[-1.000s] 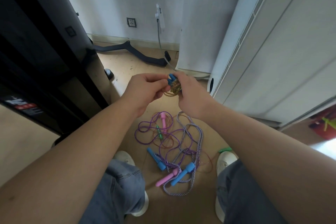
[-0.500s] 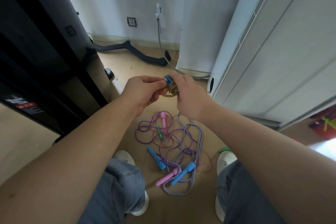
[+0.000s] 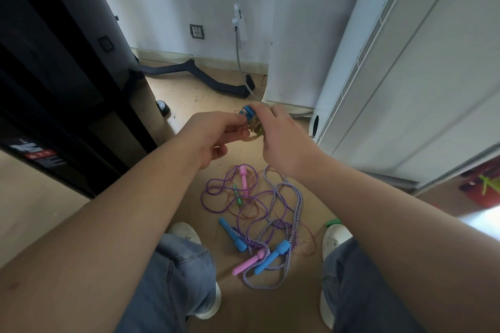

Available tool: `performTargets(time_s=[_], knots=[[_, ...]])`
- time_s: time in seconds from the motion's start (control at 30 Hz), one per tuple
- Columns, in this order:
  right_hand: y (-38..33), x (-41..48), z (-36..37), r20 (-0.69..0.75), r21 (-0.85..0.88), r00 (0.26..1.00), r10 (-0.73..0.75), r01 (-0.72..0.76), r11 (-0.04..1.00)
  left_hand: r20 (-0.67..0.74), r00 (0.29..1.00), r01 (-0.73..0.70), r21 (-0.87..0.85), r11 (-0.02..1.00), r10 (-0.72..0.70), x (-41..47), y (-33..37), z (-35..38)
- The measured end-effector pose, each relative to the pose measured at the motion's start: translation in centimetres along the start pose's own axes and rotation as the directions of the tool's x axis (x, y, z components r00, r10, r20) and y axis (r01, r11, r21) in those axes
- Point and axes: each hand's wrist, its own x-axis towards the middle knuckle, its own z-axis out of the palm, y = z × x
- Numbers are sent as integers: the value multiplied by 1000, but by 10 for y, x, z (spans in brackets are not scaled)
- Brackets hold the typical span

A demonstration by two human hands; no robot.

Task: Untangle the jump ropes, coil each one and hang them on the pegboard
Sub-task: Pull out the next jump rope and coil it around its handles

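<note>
Head view: both hands meet above the floor, out in front of the knees. The left hand [image 3: 216,135] has its grip closed on a small coiled jump rope [image 3: 254,130] of yellowish cord, thumb and curled fingers pinching its left side. The right hand [image 3: 284,140] has its grip closed on the same coil from the right, fingertips up at the coil's blue handle ends [image 3: 247,111], which point up and away from the person. This spot is blurred, so how the loops lie cannot be told.

Below, on the wooden floor [image 3: 189,94] between the left shoe [image 3: 186,232] and the right shoe [image 3: 335,238], lies the tangle: a thin purple rope [image 3: 213,197], a striped purple-and-white rope [image 3: 297,197] and a thin reddish cord [image 3: 311,240]. The far pink handle [image 3: 243,176] lies with its long axis pointing away from the person, and a green handle [image 3: 238,196] just beside it lies much the same way. The left blue handle [image 3: 232,235] slants from far-left to near-right. The right blue handle [image 3: 272,257] and the near pink handle [image 3: 249,263] lie side by side, slanting near-left to far-right. A second green handle [image 3: 332,222] shows at the right shoe's toe.

The black cabinet [image 3: 54,89] on the left bears a red-and-white label [image 3: 35,153] — its writing is too small to read.
</note>
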Motion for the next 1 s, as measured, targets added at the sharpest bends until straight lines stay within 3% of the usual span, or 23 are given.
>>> performTargets(time_s=[0.13, 0.33, 0.53, 0.77, 0.87, 1.0], knots=[[-2, 0, 2, -10, -37, 999, -33, 32, 999, -40, 995, -92, -46, 995, 90, -1, 2, -3], [-1, 1, 5, -13, -69, 996, -83, 82, 994, -49, 995, -98, -156, 983, 91, -1, 1, -5], [7, 6, 2, -26, 16, 993, -116, 117, 993, -9, 991, -128, -250, 960, 130, -3, 4, -7], [11, 4, -9, 19, 70, 977, -210, 209, 975, 222, 975, 13, -142, 990, 19, -6, 12, -26], [15, 3, -12, 119, 102, 966, -230, 219, 970, 251, 968, 40, -60, 997, -24, -9, 11, -23], [15, -1, -15, 163, 129, 967, -196, 176, 976, 228, 974, 18, -92, 996, 4, -11, 7, -12]])
